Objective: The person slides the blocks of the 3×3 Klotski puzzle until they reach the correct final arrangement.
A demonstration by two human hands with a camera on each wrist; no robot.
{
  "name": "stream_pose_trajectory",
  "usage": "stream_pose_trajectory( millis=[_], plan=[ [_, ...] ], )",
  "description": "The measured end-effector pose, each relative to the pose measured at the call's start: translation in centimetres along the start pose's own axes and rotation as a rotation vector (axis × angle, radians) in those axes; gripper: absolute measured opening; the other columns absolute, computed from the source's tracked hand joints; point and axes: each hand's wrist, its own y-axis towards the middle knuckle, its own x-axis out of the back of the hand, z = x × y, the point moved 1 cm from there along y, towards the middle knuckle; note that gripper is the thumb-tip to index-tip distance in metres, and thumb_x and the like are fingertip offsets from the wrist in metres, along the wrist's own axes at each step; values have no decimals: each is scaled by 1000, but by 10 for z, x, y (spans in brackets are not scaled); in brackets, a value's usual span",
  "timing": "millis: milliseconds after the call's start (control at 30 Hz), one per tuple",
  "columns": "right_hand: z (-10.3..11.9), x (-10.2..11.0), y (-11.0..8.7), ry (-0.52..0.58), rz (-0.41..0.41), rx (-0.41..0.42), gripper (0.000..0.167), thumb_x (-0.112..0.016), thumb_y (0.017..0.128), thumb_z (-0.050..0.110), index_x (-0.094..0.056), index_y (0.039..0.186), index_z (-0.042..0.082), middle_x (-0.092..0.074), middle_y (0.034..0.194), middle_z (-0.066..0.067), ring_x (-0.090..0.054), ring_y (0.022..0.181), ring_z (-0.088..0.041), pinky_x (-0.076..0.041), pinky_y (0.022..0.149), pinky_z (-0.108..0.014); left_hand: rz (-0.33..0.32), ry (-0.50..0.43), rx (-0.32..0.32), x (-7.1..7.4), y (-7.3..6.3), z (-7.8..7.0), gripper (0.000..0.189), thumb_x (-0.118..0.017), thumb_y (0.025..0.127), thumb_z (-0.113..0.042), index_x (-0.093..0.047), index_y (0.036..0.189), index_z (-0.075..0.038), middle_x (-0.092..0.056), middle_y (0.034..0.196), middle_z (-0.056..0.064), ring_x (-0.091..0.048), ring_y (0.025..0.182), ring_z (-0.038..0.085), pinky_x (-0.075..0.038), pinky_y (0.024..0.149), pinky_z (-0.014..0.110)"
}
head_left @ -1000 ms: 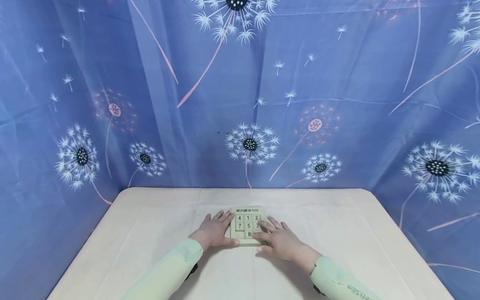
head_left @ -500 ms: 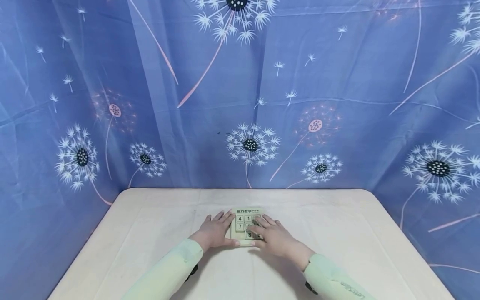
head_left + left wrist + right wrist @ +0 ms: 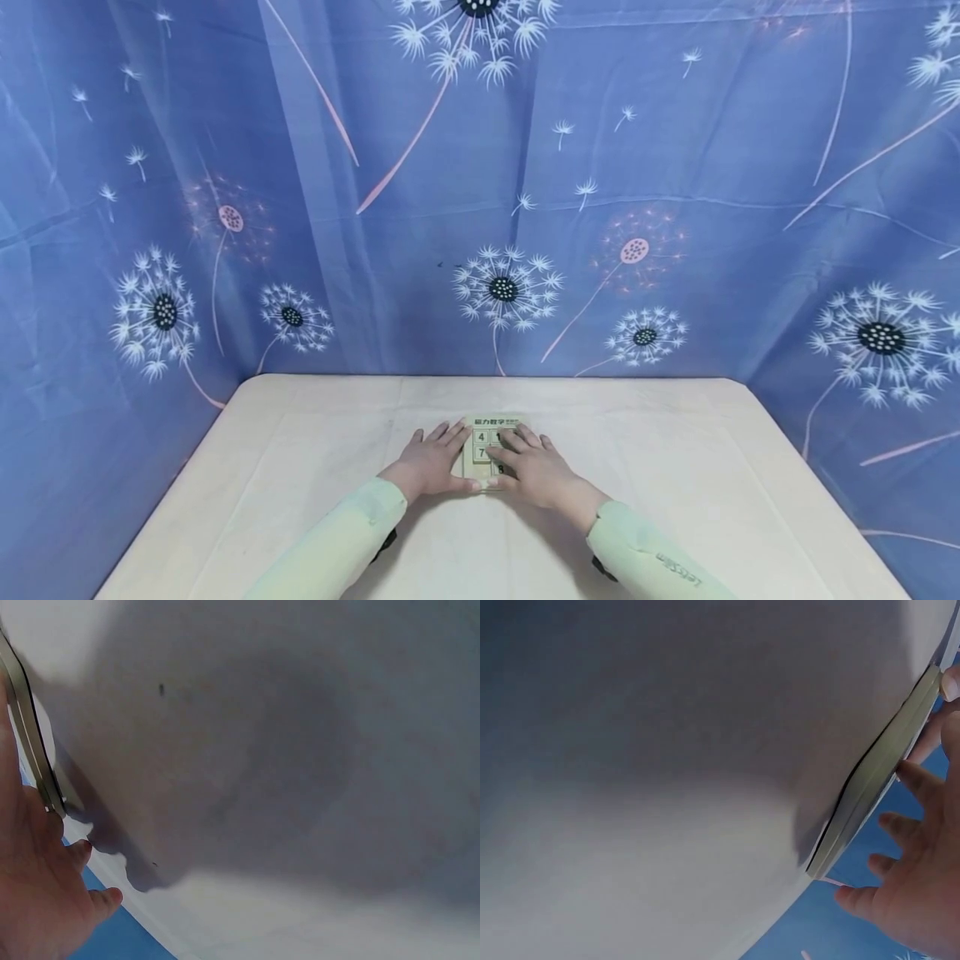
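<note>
A pale green number sliding puzzle (image 3: 482, 473) lies flat on the table. Tiles 4, 7 and 8 are readable, part of the 1 tile shows, and a gap sits below the 7. Along its left side rests my left hand (image 3: 427, 465), fingers spread and fairly straight, thumb at the near left corner. My right hand (image 3: 536, 475) lies over the right part, fingertips on the tiles and thumb by the near edge, hiding the remaining tiles. In the left wrist view the puzzle's edge (image 3: 34, 724) touches the hand; the right wrist view shows its side (image 3: 877, 769) beside extended fingers (image 3: 900, 825).
The table (image 3: 330, 417) has a whitish cover and rounded far corners. A blue curtain (image 3: 420, 317) with dandelion prints surrounds it at the back and sides. Light green sleeves (image 3: 330, 533) cover both forearms.
My right hand has moved left across the puzzle, covering more tiles on the right and middle. My left hand has stayed in place.
</note>
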Motion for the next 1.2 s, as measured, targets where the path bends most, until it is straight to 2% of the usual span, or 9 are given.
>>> stream_pose_trajectory(
  millis=[500,1200],
  plan=[
    [4,-7,1,-40,-4,-17,62,-62,96,54,-57,147,20,-42,163,-13,-33,154,-45,-31,119,-73,-1,3,17,-1,-2,-1,98,-60,89,-73,-27,164,-18,-25,173,0,-28,159,28,-27,127,61],
    [3,-4,-8,3,-11,-2,56,-63,97,48,-58,146,21,-44,162,-15,-32,153,-47,-32,117,-75,-16,2,19,-2,1,0,99,-60,88,-74,-28,164,-19,-26,172,0,-28,159,28,-27,127,60]
  ],
)
